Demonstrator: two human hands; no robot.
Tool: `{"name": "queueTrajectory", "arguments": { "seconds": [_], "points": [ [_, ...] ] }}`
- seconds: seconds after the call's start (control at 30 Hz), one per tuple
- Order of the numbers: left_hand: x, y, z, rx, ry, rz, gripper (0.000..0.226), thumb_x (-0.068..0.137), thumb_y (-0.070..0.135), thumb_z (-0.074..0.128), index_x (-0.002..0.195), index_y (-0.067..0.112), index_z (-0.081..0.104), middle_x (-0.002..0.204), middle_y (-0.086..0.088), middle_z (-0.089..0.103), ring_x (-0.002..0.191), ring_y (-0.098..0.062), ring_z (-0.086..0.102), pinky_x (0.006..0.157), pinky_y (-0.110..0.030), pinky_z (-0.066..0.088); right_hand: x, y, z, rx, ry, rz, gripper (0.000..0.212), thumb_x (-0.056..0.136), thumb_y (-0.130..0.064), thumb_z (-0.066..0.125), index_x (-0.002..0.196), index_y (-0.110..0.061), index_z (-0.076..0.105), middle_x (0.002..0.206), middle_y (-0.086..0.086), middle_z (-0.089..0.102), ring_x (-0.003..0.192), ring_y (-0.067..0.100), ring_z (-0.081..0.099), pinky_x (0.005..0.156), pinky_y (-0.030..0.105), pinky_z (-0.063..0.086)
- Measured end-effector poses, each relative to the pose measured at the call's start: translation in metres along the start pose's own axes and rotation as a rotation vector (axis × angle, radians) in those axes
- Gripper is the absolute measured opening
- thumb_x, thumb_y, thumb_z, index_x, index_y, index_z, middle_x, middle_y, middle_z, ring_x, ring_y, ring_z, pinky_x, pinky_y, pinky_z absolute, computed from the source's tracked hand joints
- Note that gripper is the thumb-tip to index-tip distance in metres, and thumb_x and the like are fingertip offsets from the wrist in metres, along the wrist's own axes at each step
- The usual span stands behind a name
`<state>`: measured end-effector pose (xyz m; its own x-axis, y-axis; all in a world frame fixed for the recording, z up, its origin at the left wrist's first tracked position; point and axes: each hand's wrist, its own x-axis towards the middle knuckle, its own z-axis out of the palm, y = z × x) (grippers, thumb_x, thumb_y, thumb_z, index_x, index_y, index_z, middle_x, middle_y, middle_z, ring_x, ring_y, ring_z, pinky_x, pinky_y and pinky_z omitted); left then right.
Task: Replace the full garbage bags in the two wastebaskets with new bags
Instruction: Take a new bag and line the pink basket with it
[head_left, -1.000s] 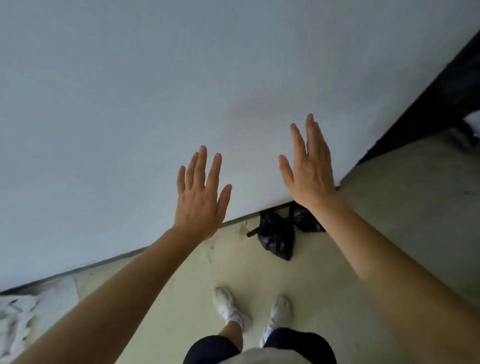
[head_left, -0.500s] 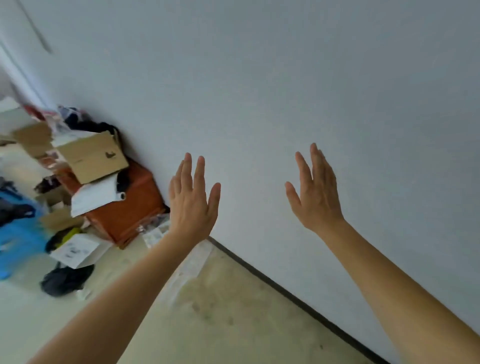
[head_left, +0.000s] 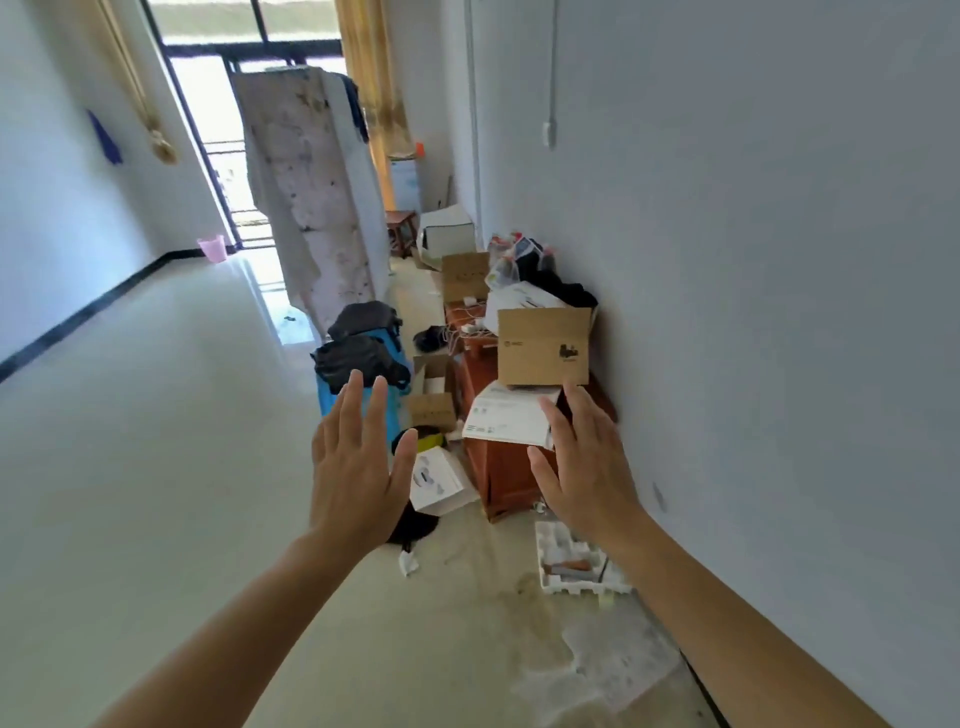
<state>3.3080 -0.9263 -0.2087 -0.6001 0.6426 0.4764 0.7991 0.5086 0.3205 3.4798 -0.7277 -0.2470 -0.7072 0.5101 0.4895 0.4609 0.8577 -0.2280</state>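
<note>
My left hand (head_left: 358, 467) and my right hand (head_left: 587, 467) are both raised in front of me, palms forward, fingers spread, holding nothing. Far down the room a pink wastebasket (head_left: 212, 247) stands on the floor by the balcony door. Past my left hand a blue container (head_left: 358, 395) carries black bags (head_left: 358, 358) on top. A dark bag (head_left: 413, 526) lies on the floor, partly hidden by my left hand. The tied black garbage bags seen a second ago are out of view.
Along the right wall (head_left: 753, 312) sit an orange-brown cabinet (head_left: 498, 478), cardboard boxes (head_left: 543, 345), white boxes (head_left: 436, 480) and a white foam tray (head_left: 576, 566). A cloth-draped rack (head_left: 311, 208) stands ahead. The pale floor (head_left: 156, 441) stretches left.
My view has swung from the wall and the two tied black bags at my feet round to look down the room. Both hands stay raised and empty.
</note>
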Motion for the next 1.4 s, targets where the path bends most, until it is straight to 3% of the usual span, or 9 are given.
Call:
{"name": "queueTrajectory", "arguments": {
  "seconds": [0.3,0.63,0.73,0.93,1.23,1.4],
  "points": [
    [0.176,-0.128,0.024,0.214,0.093,-0.148,0.066,0.099,0.055,0.020,0.155,0.021,0.013,0.165,-0.008,0.006,0.150,-0.030,0.015,0.117,-0.050,0.019,0.246,-0.051,0.134,0.123,-0.091,-0.205,0.060,0.100,-0.042,0.043,0.153,-0.019,0.027,0.163,0.011,0.013,0.150,0.028,0.016,0.121,0.045,0.024],
    [0.290,-0.331,0.041,0.305,0.129,-0.316,0.066,0.099,0.052,0.024,0.156,0.019,0.016,0.165,-0.009,0.007,0.149,-0.032,0.017,0.115,-0.057,0.026,0.461,-0.186,0.291,0.168,-0.170,-0.395,0.064,0.101,-0.047,0.041,0.156,-0.020,0.022,0.165,0.009,0.007,0.151,0.029,0.013,0.121,0.042,0.015],
    [0.341,-0.399,0.052,0.304,0.103,-0.315,0.066,0.099,0.052,0.024,0.156,0.017,0.017,0.164,-0.011,0.009,0.148,-0.033,0.020,0.114,-0.057,0.029,0.517,-0.221,0.344,0.144,-0.168,-0.393,0.064,0.099,-0.045,0.044,0.154,-0.017,0.028,0.164,0.013,0.014,0.149,0.032,0.022,0.119,0.045,0.024],
    [0.474,-0.507,0.072,0.316,0.010,-0.185,0.066,0.100,0.051,0.026,0.156,0.018,0.017,0.165,-0.010,0.008,0.149,-0.030,0.019,0.115,-0.052,0.028,0.641,-0.262,0.427,0.115,-0.185,-0.335,0.063,0.100,-0.046,0.042,0.154,-0.017,0.028,0.165,0.010,0.011,0.150,0.030,0.021,0.119,0.044,0.025],
    [0.673,-0.622,0.157,0.267,-0.086,-0.098,0.065,0.100,0.053,0.020,0.155,0.017,0.020,0.163,-0.012,0.012,0.148,-0.032,0.021,0.115,-0.051,0.028,0.807,-0.243,0.550,0.086,-0.185,-0.196,0.063,0.101,-0.046,0.039,0.155,-0.021,0.020,0.165,0.010,0.011,0.151,0.027,0.015,0.121,0.042,0.021],
    [0.778,-0.687,0.210,0.291,-0.169,-0.112,0.070,0.097,0.056,0.011,0.156,0.020,0.010,0.165,-0.008,0.001,0.151,-0.028,0.009,0.119,-0.049,0.020,0.911,-0.234,0.627,0.085,-0.214,-0.108,0.065,0.100,-0.046,0.042,0.155,-0.017,0.023,0.164,0.013,0.013,0.150,0.030,0.019,0.120,0.045,0.025]
  ]
}}
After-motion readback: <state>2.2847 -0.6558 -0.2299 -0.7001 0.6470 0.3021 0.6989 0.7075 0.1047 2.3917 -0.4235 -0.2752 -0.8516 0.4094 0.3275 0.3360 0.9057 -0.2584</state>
